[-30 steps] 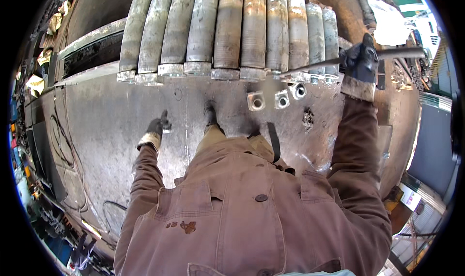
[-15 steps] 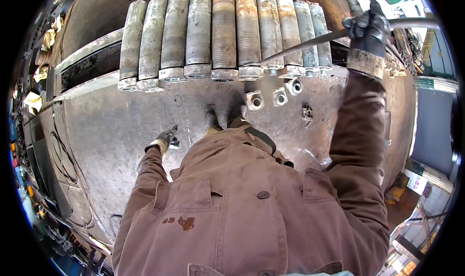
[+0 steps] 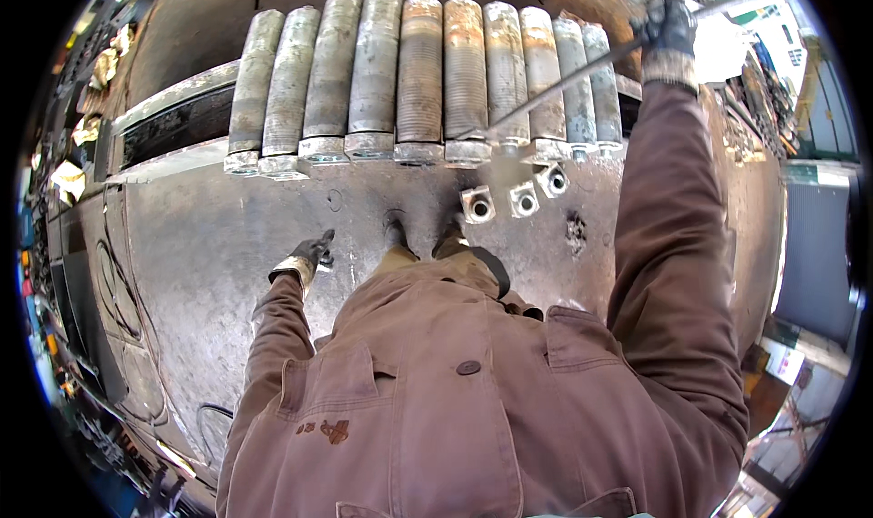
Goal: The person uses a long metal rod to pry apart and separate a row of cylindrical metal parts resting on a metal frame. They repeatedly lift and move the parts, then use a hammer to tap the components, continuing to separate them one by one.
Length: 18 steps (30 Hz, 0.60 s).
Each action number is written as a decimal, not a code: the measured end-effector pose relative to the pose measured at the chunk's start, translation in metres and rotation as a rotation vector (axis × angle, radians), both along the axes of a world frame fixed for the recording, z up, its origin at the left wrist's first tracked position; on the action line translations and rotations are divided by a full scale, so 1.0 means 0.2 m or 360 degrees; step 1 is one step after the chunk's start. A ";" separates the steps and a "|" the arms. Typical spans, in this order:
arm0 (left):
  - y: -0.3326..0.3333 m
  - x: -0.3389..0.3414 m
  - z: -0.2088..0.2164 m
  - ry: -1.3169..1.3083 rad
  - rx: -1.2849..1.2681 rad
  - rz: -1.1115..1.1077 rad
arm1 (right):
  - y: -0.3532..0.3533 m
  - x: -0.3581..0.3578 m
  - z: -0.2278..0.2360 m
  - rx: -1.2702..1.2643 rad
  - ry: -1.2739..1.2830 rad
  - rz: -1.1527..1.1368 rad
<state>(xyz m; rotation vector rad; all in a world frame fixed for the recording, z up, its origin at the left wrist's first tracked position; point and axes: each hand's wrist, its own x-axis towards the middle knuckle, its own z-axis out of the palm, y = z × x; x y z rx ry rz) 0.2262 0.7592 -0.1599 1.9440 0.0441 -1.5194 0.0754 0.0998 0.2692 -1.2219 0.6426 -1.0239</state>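
Far out on the right, my right hand [image 3: 668, 29], in a dark glove, is wrapped round a long thin metal bar [image 3: 582, 70]. The bar slants down and left across a row of several scuffed metal cylinders [image 3: 420, 72]. Its low end is near the bottom of the middle cylinders; whether it touches them I cannot tell. Beside my body at the left, my left hand [image 3: 313, 249], also gloved, hangs over the floor with fingers apart and nothing in it. Three square metal blocks with round holes, among them a left one [image 3: 478, 205], lie in front of the row.
The cylinders lie across a metal rail frame [image 3: 173, 160]. A dark clump of debris [image 3: 576, 233] sits on the stained floor [image 3: 227, 236] at the right. Cables [image 3: 116, 277] run along the left, and a grey corrugated panel [image 3: 818, 241] stands at far right.
My right hand has moved farther away and slightly left, tilting the bar more steeply. Its low end stays near the same cylinders. My left hand has barely shifted.
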 end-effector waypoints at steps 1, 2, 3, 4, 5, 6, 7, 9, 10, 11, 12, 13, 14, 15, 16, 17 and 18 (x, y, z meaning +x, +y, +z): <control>0.06 0.00 -0.06 -0.0005 -0.0336 0.0208 | 0.06 -0.03 -0.01 0.0072 0.0078 -0.0098; 0.10 -0.01 -0.12 -0.0012 -0.0679 0.0392 | 0.05 -0.09 -0.05 0.0074 0.0049 -0.0261; -0.03 -0.03 0.05 0.0040 -0.0601 0.0583 | 0.09 -0.23 -0.07 0.0104 0.0000 -0.0227; 0.08 -0.11 0.06 -0.0046 -0.0463 0.0582 | 0.29 -0.23 -0.06 0.0106 -0.0057 -0.0136; 0.12 -0.14 0.05 -0.0092 -0.0360 0.0505 | 0.37 -0.35 -0.06 0.0078 -0.0133 -0.0003; 0.13 -0.17 0.05 -0.0070 -0.0251 0.0487 | 0.38 -0.47 -0.13 -0.0085 -0.0241 0.0213; 0.14 -0.20 0.05 -0.0039 -0.0145 0.0471 | 0.37 -0.51 -0.13 -0.0033 -0.0142 0.0182; 0.25 -0.34 0.02 0.0032 0.0116 0.0635 | 0.35 -0.52 -0.15 0.0035 -0.0085 0.0159; 0.31 -0.42 -0.04 -0.0014 0.0255 0.0705 | 0.33 -0.50 -0.16 0.0050 -0.0121 0.0158; 0.33 -0.51 0.01 0.0046 0.0367 0.0719 | 0.30 -0.46 -0.13 0.0156 -0.0088 0.0185; 0.31 -0.58 0.06 0.0107 0.0482 0.0745 | 0.27 -0.42 -0.13 0.0031 -0.0138 0.0167; 0.30 -0.66 0.11 0.0131 0.0458 0.0666 | 0.25 -0.39 -0.12 0.0062 -0.0095 0.0156; 0.29 -0.75 0.18 0.0160 0.0439 0.0594 | 0.22 -0.35 -0.10 0.0097 -0.0047 0.0153; 0.21 -0.82 0.35 0.0245 0.0496 0.0532 | 0.18 -0.32 -0.11 0.0053 0.0009 0.0176; 0.23 -0.88 0.34 0.0238 0.0514 0.0578 | 0.12 -0.25 -0.11 0.0003 0.0049 0.0218; 0.27 -0.94 0.31 0.0166 0.0400 0.0625 | 0.02 -0.14 -0.12 -0.0025 -0.0005 0.0253; 0.29 -1.00 0.30 0.0098 0.0287 0.0642 | -0.10 -0.03 -0.14 -0.0055 -0.0048 0.0259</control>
